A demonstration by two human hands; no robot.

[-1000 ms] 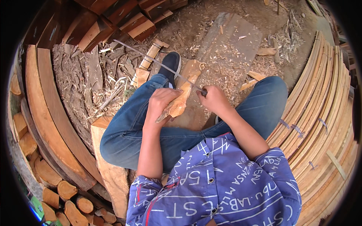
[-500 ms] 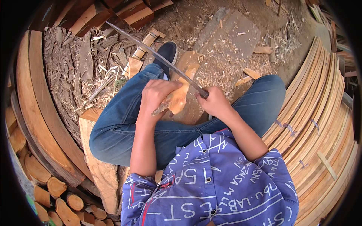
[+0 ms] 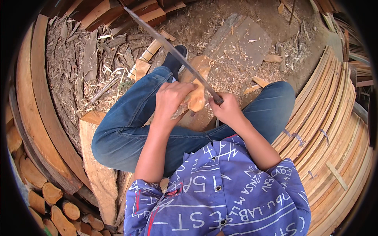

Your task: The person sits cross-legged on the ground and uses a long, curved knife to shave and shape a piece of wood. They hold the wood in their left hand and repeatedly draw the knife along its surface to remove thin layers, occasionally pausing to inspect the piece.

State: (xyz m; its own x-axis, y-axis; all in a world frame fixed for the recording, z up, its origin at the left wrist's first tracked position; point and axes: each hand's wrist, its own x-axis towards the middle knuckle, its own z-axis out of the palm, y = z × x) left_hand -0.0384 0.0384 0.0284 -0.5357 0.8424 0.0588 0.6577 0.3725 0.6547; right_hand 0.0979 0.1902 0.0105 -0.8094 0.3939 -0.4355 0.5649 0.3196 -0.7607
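Observation:
My left hand is closed around a short piece of pale orange wood with rough bark along its near side. In my right hand is the dark handle end of a long, narrow machete. Its blade slants away to the far left and passes over the wood and my shoe. I cannot tell whether blade and wood touch. Between my legs, beneath the piece, lies a larger wooden block, partly hidden.
Bundled thin wooden strips curve along the right. Long planks and cut logs lie at left, with a pale timber block by my knee. Shavings and a flat slab cover the ground ahead; stacked timbers stand beyond.
Both hands have shifted slightly to the right, carrying the wood and the machete. The wood is turned at a different angle, and the blade tip is farther away.

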